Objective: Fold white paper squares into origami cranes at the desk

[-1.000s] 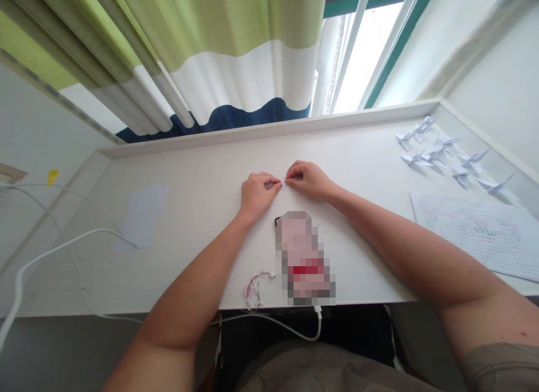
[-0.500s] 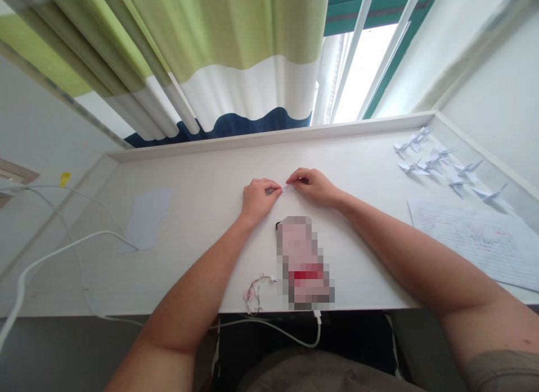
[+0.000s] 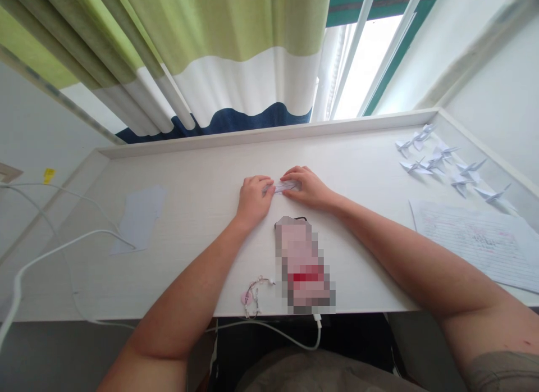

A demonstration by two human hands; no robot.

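Between my hands, low over the white desk, is a small piece of folded white paper (image 3: 285, 186) with several creases. My left hand (image 3: 255, 200) has its fingers curled and pinches the paper's left end. From the other side my right hand (image 3: 308, 187) grips the right end, thumb at the near edge and fingers at the far edge. Part of the paper is hidden by the fingers. Just nearer than the hands lies a phone (image 3: 301, 251), blurred out by blocks, with a beaded strap (image 3: 248, 297) beside it and a white cable plugged into its near end.
Several folded paper cranes (image 3: 442, 156) stand at the desk's (image 3: 202, 173) far right. Lined, written sheets (image 3: 475, 240) lie below them. Blank white paper slips (image 3: 138, 218) rest at the left, with a white cable (image 3: 63, 251) across them. A raised rim and a curtain (image 3: 248, 83) border the back.
My right hand's fingers have spread wider around the paper, and more of it shows between the hands. My left hand has shifted slightly left. The camera view has moved a little.
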